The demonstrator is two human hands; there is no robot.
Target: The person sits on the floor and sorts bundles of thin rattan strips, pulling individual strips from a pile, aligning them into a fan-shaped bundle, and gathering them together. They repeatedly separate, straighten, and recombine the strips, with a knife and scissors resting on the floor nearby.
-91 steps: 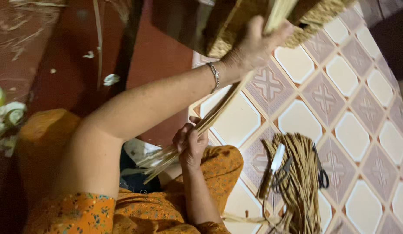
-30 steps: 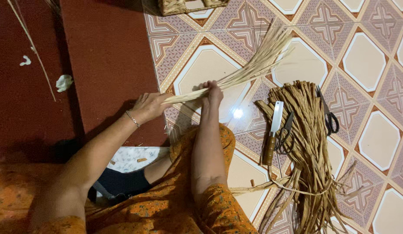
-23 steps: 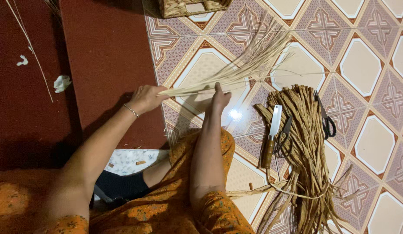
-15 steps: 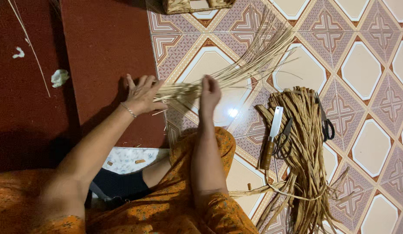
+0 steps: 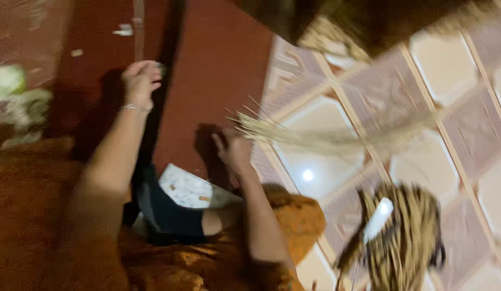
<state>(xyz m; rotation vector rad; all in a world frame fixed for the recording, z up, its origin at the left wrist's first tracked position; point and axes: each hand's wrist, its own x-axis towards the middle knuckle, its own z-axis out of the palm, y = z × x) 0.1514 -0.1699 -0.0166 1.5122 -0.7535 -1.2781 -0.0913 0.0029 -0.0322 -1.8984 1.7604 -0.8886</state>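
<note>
The view is smeared by motion, so fine detail is lost. Near the middle of the frame the right hand [image 5: 233,150] is curled around the butt end of a bundle of pale straw strips [image 5: 336,137]; its fingers look closed on the stalks, though the blur hides the exact pinch. The bundle is thin, dry and fibrous, its cut ends bristling just left of the hand's top and its length sweeping right across the glossy patterned floor tiles [image 5: 450,59], cream panels framed in mauve. The left hand [image 5: 140,81] is raised in the upper left, well apart from the bundle, over the matte dark-red floor [image 5: 218,64]; its fingers are loosely bent and whether they hold anything cannot be told. A thin bangle [image 5: 129,107] circles that wrist. At lower right lies a tangled heap of brown-and-tan fibre strands [image 5: 409,242] with a white-handled tool [image 5: 377,220] on top. Orange patterned cloth [image 5: 207,264] covers the lap at bottom. A woven basket edge [image 5: 336,37] shows at the top.
</note>
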